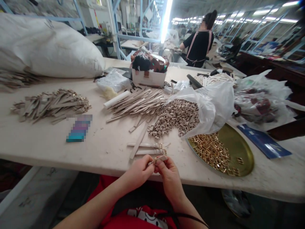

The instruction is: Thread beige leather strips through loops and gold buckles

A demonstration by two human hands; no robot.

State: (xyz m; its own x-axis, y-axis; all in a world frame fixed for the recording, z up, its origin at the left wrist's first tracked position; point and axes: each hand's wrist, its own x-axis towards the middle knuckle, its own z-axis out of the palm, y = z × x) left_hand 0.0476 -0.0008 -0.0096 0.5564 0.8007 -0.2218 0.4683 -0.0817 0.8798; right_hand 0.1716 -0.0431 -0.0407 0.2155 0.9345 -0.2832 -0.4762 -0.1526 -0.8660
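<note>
My left hand (140, 170) and my right hand (169, 173) meet at the table's front edge, fingers closed in a pinch. Between them is a pale strap (162, 158) with a small gold buckle at its end; both hands grip it, and my fingers hide part of it. Just beyond lie two finished-looking straps with buckles (150, 152) and a loose plain strip (139, 141) slanting across them. Farther back is a heap of plain beige strips (140, 103), next to a pile of small beige loops (176, 116) spilling from a clear plastic bag (212, 101).
A round brass-coloured tray (246, 159) holds many gold buckles (212, 151) at right, near a blue packet (264, 141). Buckled straps (52, 103) are piled at left. A white box (149, 78) and a big white sack (52, 47) stand behind. A person (200, 44) works farther off.
</note>
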